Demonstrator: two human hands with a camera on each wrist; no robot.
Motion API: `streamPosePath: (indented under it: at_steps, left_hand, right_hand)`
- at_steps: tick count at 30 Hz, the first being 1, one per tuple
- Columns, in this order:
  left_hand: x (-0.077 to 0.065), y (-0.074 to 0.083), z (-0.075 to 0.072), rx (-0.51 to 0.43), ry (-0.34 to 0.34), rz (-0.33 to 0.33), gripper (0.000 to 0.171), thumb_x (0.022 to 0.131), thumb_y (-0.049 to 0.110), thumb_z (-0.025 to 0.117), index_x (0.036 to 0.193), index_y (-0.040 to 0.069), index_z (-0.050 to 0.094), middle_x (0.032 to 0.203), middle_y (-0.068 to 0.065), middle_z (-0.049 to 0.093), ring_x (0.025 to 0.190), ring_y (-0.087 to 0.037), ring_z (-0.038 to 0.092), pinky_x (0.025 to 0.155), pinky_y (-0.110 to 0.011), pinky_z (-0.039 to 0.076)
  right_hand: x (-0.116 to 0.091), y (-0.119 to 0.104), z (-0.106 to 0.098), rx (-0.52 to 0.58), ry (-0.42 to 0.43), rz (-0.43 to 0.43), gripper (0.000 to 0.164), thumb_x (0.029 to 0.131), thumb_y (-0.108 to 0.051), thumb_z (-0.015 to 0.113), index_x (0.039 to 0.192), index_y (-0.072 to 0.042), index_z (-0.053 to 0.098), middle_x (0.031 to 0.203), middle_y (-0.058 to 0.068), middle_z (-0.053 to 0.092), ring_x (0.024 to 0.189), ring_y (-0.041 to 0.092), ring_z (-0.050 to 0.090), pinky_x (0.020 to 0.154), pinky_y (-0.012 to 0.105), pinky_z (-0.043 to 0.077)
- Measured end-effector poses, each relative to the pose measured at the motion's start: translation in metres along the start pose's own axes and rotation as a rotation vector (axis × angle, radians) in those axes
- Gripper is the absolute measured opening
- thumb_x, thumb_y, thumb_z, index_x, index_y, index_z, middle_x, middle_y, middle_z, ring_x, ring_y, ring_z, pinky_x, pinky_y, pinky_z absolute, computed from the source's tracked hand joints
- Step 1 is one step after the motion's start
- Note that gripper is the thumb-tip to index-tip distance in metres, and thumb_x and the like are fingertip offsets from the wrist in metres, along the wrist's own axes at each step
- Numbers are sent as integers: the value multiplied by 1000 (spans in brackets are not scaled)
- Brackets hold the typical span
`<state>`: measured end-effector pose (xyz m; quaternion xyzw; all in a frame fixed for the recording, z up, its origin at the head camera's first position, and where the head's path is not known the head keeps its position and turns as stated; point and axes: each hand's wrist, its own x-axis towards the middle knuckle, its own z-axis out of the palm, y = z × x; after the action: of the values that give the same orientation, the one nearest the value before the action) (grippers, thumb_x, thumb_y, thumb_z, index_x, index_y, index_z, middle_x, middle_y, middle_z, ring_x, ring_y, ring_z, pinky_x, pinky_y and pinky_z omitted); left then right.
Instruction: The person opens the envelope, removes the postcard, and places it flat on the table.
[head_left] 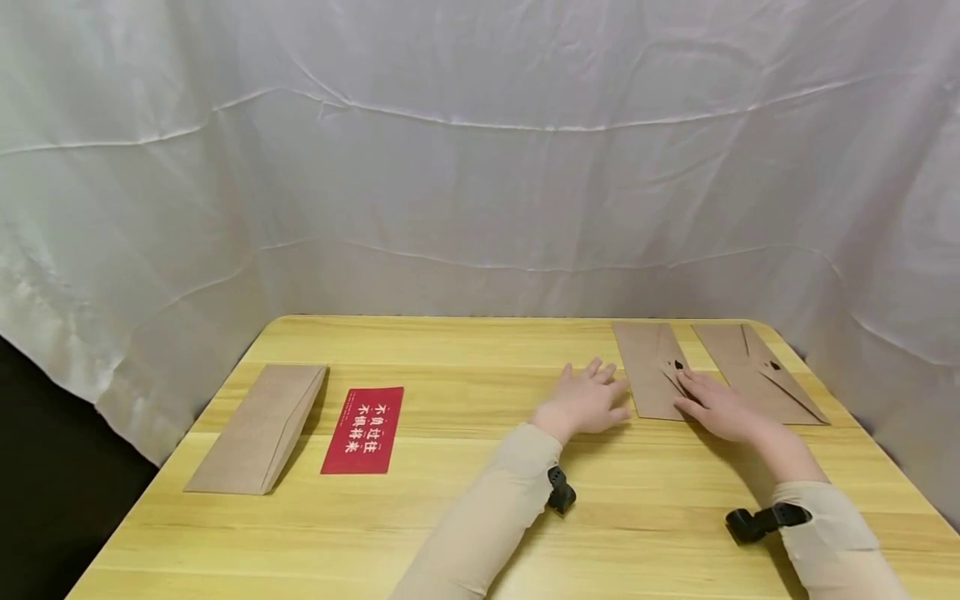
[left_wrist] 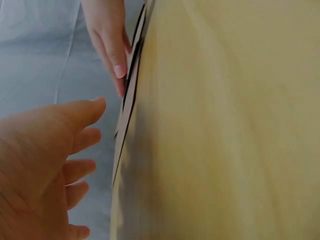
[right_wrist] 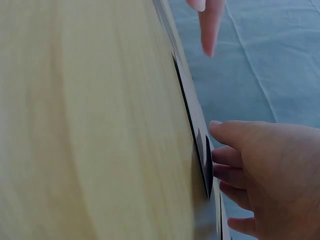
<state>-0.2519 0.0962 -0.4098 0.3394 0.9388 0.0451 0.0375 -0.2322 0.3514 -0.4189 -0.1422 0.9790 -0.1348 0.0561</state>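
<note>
Two brown paper envelopes lie at the far right of the table, each with a small dark mark by its flap. My right hand (head_left: pixel 722 408) touches the flap side of the nearer-to-middle envelope (head_left: pixel 641 375), fingers extended over its right edge. In the right wrist view that envelope (right_wrist: pixel 189 100) appears edge-on beside the fingertips. The other envelope (head_left: pixel 787 392) lies just right of it, partly behind the hand. My left hand (head_left: pixel 585 404), fingers spread and holding nothing, hovers by the left edge of the first envelope.
On the left side lies a third brown envelope (head_left: pixel 251 429), its long right side slightly raised. Beside it is a red card (head_left: pixel 363 431) with white characters. A pale curtain (head_left: pixel 480 192) hangs behind the wooden table (head_left: pixel 480 533).
</note>
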Motion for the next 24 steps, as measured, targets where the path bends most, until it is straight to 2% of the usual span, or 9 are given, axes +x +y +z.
streamPosePath:
  at_steps: [4,12,18,24]
  left_hand:
    - [7,9,2,26,-82,10,54,99,59,35,150,43,30,161,14,23,152,-12,16,121,-51,20]
    - [13,20,2,73,-160,39,51,101,54,37,150,45,30,160,18,25,151,-9,18,121,-46,23]
    - [10,15,1,25,-201,34,49,101,49,42,148,43,34,160,16,25,151,-11,18,121,-43,25]
    - [0,9,-2,21,-208,34,49,100,47,46,148,41,37,160,13,27,151,-14,19,120,-42,26]
  right_hand:
    - [0,1,-1,-7,-12,3,65,103,-35,44,147,10,30,151,36,27,138,55,26,109,67,25]
    - [0,-3,-1,23,-29,11,65,103,-37,44,147,8,31,151,35,28,138,55,26,108,68,25]
    - [-1,-11,-1,6,-31,9,64,102,-38,46,147,5,34,150,34,32,137,54,30,107,67,29]
    - [0,-26,-1,-53,-25,-10,63,101,-39,49,145,4,39,147,32,38,134,52,37,105,65,34]
